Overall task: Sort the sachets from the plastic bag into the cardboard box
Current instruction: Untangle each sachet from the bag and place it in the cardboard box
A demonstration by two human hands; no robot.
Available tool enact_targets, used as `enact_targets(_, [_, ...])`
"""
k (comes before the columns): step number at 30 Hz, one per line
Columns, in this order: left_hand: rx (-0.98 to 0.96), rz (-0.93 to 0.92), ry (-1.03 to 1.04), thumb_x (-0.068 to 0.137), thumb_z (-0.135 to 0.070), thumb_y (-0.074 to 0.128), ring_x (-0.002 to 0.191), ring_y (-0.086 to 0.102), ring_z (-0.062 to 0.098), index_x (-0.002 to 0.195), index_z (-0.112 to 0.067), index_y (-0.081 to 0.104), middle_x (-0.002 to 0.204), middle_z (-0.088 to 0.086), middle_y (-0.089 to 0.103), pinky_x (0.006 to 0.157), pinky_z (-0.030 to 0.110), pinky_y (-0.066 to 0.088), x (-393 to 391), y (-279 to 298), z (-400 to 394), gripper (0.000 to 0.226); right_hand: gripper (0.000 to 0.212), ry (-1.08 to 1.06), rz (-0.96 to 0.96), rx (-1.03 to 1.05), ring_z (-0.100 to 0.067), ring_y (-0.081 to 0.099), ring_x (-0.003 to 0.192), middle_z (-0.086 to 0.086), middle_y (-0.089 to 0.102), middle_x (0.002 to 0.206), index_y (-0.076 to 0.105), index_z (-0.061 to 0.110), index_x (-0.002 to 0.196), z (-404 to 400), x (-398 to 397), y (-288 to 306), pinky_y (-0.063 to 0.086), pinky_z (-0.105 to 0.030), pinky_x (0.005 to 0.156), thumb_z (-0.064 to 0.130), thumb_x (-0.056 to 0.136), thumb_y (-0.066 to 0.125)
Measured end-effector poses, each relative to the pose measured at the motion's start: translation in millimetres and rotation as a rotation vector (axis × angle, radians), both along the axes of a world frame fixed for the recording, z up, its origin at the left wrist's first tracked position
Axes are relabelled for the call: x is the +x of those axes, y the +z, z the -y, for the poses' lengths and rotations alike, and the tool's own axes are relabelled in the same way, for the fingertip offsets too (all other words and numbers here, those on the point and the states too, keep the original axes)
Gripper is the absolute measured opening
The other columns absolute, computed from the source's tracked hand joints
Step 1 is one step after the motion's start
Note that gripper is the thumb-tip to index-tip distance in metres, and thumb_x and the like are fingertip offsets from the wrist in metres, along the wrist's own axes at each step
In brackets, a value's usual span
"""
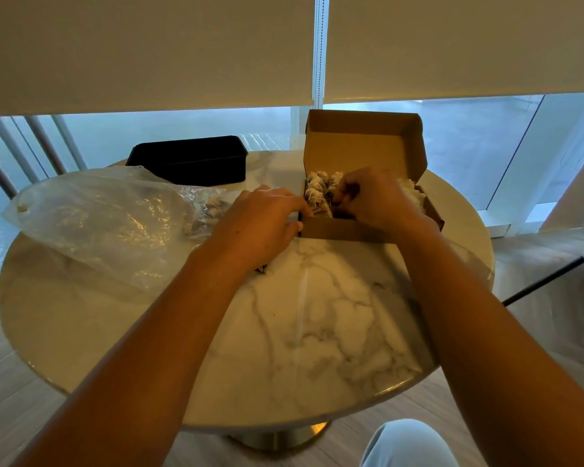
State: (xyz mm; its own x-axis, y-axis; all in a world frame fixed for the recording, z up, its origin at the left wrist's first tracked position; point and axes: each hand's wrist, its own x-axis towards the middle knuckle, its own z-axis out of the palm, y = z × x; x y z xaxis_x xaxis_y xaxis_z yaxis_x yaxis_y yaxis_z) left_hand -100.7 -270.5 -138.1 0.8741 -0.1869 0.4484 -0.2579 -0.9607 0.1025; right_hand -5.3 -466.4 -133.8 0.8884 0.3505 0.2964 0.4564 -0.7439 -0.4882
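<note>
An open cardboard box (338,229) stands at the far middle of the round marble table (317,315), its lid (354,146) upright. Pale sachets (317,190) stand packed in its left part. My right hand (375,197) is inside the box, its fingers curled on sachets there. My left hand (267,220) is at the box's left wall, fingertips reaching over the rim to the sachets. A clear plastic bag (98,220) lies on the left of the table with a few sachets (206,210) left near its mouth.
A black rectangular tray (189,160) sits at the table's far edge behind the bag. A small dark thing (261,269) pokes out under my left wrist. Windows with lowered blinds stand behind the table. A dark stand's legs (553,278) are on the floor at right.
</note>
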Motion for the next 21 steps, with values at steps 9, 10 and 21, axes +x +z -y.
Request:
enact_targets(9, [-0.04,0.079,0.06,0.091,-0.039,0.07,0.132,0.045,0.017,0.126,-0.04,0.06,0.141,-0.009,0.055,0.106,0.035,0.035,-24.6,8.8,-20.7,0.037,0.011,0.116,0.258,0.267,-0.003,0.063,0.089,0.012,0.064,0.104,0.071,0.023,0.107,-9.8,-23.8,10.4,0.048,-0.011,0.069,0.025,0.097,0.07])
enact_targets(10, [-0.079,0.078,0.059,0.088,-0.041,0.072,0.131,0.045,0.017,0.129,-0.041,0.058,0.141,-0.009,0.054,0.104,0.035,0.037,-30.6,8.6,-27.3,0.043,0.01,0.142,0.25,0.314,-0.003,0.064,0.09,0.013,0.066,0.102,0.071,0.023,0.107,-15.8,-31.7,13.7,0.05,-0.011,0.07,0.024,0.097,0.07])
enact_targets(21, [-0.376,0.139,0.163,0.086,-0.036,0.072,0.112,0.059,0.014,0.129,-0.036,0.059,0.126,-0.01,0.063,0.091,0.035,0.052,-97.1,-11.2,-77.2,0.045,0.018,0.473,0.106,0.108,-0.008,0.067,0.094,0.009,0.071,0.106,0.078,0.023,0.108,-75.8,-90.1,0.5,0.057,-0.02,0.092,0.013,0.097,0.067])
